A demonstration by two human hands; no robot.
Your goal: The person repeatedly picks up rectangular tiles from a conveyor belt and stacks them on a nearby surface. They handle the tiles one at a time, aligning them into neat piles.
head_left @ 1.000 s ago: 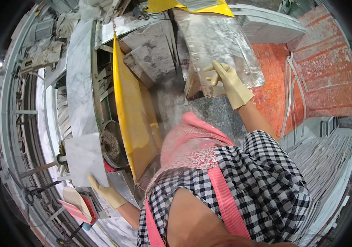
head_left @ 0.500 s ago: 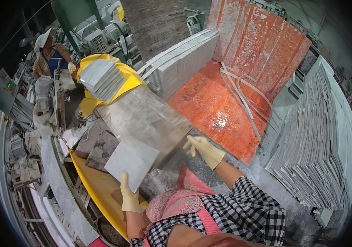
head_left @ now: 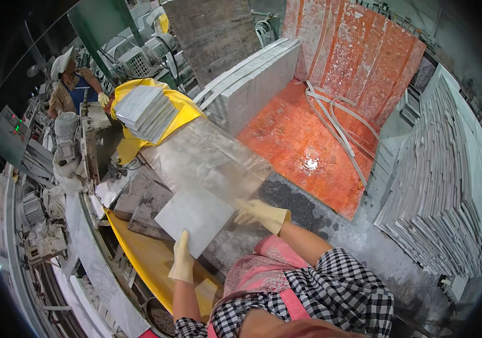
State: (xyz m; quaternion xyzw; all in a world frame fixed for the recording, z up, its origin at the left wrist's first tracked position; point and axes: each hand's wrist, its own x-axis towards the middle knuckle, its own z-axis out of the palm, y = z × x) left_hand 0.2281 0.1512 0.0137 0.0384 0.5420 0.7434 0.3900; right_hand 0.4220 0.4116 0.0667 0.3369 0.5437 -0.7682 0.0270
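A square, pale grey-white stone tile is held tilted in front of me. My gloved left hand grips its near edge, thumb lying on the upper face. My right hand, also in a cream rubber glove, is beside the tile's right corner with its fingers stretched out; whether the fingertips touch the stone I cannot tell. Behind the tile is a worktop covered in cloudy plastic sheet. At the far end of that worktop, a stack of grey tiles lies on a yellow cover.
White slabs stand behind an orange board with loose straps. Many thin slabs lean together at right. Machinery with a motor runs along the left, above a yellow sheet. A co-worker stands at far left.
My right hand has come left, from beyond the worktop's corner to the tile's right corner. The tile, still in my left hand, appears slightly farther right as the view has shifted.
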